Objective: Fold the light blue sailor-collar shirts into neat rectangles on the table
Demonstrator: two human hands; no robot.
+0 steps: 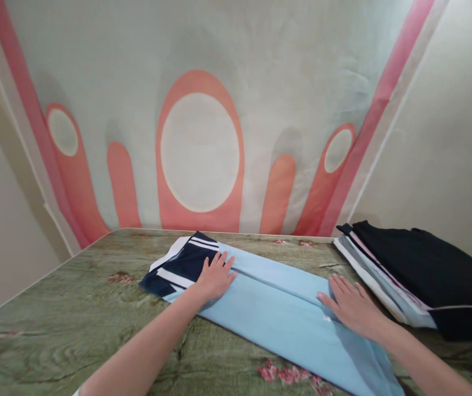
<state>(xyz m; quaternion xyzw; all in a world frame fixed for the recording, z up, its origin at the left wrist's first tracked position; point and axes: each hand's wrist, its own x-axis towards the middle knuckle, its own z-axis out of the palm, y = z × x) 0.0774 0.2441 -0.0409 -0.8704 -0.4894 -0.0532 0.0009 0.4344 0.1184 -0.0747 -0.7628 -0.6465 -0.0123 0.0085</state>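
A light blue garment (261, 297) lies folded into a long strip, slanting across the table from upper left to lower right. Its left end is navy with white stripes (184, 264). My left hand (215, 278) rests flat with fingers spread where the navy part meets the blue. Toward the other end, my right hand (349, 305) lies flat on the blue cloth, fingers stretched out. A lengthwise fold edge runs between the two hands.
On the right side of the table sits a stack of folded clothes (426, 269), black on top with grey, pink and white layers below. The wood-patterned tabletop (75, 308) has printed pink flowers. Behind it stands a wall covering (269, 99) with coral shapes.
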